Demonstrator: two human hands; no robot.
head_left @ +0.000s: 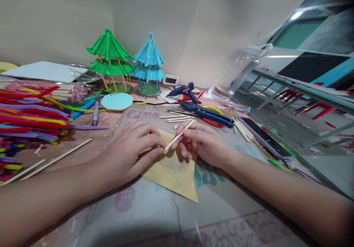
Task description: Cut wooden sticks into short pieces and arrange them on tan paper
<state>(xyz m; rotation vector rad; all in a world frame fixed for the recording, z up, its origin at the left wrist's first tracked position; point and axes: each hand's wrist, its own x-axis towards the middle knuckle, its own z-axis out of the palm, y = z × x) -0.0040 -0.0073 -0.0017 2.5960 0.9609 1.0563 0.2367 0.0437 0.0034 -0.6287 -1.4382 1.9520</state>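
Pale wood shows between the two hands: a thin stick (179, 136), slanting up to the right above a yellow paper sheet (177, 178). The left hand (143, 143) pinches the stick's lower end between thumb and fingertips; the right hand (201, 138) grips it farther up, its other fingers curled beneath. The sheet lies on a printed plastic covering (221, 214) over the desk (84, 132). Just beyond the hands are short sticks (177, 119), a dark blue cutter (207, 113) and a blue glue gun (181, 91). A phone (265, 138) lies to the right, fuzzy coloured stems (35, 116) to the left. Farther back, a pale octagonal plate (117, 101) lies before a green model pavilion (109, 68), with a light-blue model pavilion (149, 64) beside it.
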